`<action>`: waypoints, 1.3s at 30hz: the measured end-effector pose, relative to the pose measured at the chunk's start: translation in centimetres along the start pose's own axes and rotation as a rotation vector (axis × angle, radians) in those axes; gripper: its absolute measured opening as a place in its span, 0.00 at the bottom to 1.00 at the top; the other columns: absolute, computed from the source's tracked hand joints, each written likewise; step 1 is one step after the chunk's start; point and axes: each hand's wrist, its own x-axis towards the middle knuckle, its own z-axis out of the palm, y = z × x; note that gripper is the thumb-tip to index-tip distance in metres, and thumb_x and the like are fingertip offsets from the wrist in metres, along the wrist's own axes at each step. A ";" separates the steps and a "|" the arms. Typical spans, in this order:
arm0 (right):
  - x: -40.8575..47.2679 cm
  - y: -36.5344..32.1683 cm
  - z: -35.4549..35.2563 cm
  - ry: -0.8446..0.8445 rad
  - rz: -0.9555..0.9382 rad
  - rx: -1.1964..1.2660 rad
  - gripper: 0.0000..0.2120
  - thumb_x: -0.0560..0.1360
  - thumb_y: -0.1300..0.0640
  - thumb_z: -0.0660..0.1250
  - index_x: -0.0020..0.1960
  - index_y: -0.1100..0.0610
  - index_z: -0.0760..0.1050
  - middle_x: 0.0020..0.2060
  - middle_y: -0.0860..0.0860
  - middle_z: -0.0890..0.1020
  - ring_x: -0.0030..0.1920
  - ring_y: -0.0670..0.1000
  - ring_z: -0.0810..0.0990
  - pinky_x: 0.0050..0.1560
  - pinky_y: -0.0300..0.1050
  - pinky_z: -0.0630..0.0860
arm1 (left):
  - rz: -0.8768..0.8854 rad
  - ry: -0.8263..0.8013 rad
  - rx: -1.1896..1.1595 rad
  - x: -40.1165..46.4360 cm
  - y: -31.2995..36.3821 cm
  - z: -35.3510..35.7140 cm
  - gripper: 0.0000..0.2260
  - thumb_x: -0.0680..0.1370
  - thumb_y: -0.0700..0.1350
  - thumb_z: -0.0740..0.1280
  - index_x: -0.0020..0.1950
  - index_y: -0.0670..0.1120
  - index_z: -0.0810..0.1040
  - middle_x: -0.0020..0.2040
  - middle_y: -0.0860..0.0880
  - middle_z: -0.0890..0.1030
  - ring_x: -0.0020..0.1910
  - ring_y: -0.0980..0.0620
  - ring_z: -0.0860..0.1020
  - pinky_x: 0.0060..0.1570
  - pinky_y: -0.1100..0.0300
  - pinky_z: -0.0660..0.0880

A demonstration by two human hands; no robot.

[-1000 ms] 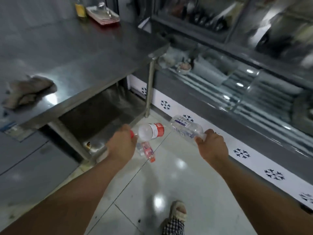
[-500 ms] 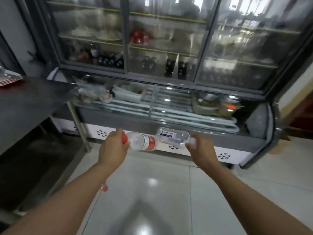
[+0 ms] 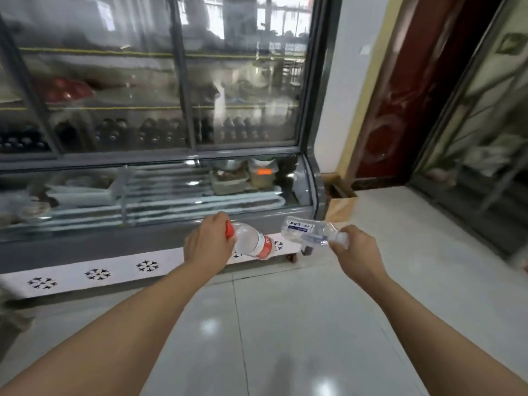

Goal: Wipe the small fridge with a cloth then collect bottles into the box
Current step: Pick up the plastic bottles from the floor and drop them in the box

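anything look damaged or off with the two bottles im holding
The blue-label bottle in the right hand looks crumpled and dented. The red-label bottle in the left hand keeps its round shape. No spill shows.

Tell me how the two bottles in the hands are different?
The left hand holds a bottle with a red cap and red label; the right hand holds a crumpled bottle with a blue-and-white label. The red-label bottle looks smooth and whole; the other is squashed. Both are clear plastic, look empty, and are gripped at the neck end.
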 end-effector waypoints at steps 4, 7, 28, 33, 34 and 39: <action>1.9 6.1 -4.0 0.081 0.111 -0.016 0.12 0.75 0.56 0.67 0.55 0.61 0.74 0.49 0.61 0.80 0.48 0.61 0.77 0.42 0.45 0.69 | 0.120 -0.064 0.029 2.4 7.3 3.8 0.06 0.74 0.48 0.67 0.46 0.50 0.71 0.47 0.52 0.76 0.42 0.48 0.73 0.40 0.56 0.65; 3.8 9.9 -5.9 0.119 0.187 -0.029 0.11 0.74 0.57 0.66 0.54 0.61 0.74 0.48 0.60 0.80 0.46 0.60 0.77 0.40 0.44 0.68 | 0.198 -0.119 0.041 4.9 11.9 6.9 0.05 0.74 0.47 0.66 0.47 0.50 0.71 0.47 0.51 0.76 0.43 0.48 0.74 0.40 0.56 0.66; 27.4 30.1 -17.1 0.231 0.508 -0.188 0.13 0.75 0.53 0.66 0.56 0.57 0.73 0.52 0.55 0.78 0.49 0.56 0.77 0.49 0.51 0.77 | 0.681 -0.264 0.029 28.8 40.2 28.7 0.10 0.74 0.49 0.69 0.47 0.53 0.68 0.45 0.50 0.77 0.44 0.47 0.79 0.45 0.51 0.77; 35.8 37.9 -20.4 0.187 0.459 -0.223 0.12 0.75 0.53 0.67 0.56 0.57 0.73 0.51 0.55 0.79 0.48 0.56 0.77 0.49 0.52 0.77 | 0.642 -0.267 0.062 32.4 47.9 35.1 0.09 0.74 0.49 0.67 0.51 0.51 0.70 0.47 0.49 0.78 0.45 0.47 0.79 0.45 0.50 0.78; 37.9 39.3 -21.2 0.178 0.441 -0.223 0.12 0.75 0.53 0.67 0.55 0.57 0.73 0.50 0.55 0.79 0.48 0.56 0.77 0.49 0.52 0.77 | 0.626 -0.267 0.078 33.2 49.5 36.2 0.09 0.74 0.49 0.67 0.51 0.51 0.69 0.48 0.49 0.78 0.45 0.47 0.79 0.45 0.50 0.78; 48.1 44.4 -23.4 0.101 0.347 -0.252 0.11 0.76 0.52 0.66 0.55 0.56 0.73 0.47 0.53 0.78 0.42 0.53 0.74 0.37 0.43 0.69 | 0.513 -0.273 0.091 37.8 55.5 40.1 0.09 0.74 0.49 0.67 0.51 0.50 0.70 0.49 0.48 0.77 0.49 0.44 0.78 0.45 0.52 0.76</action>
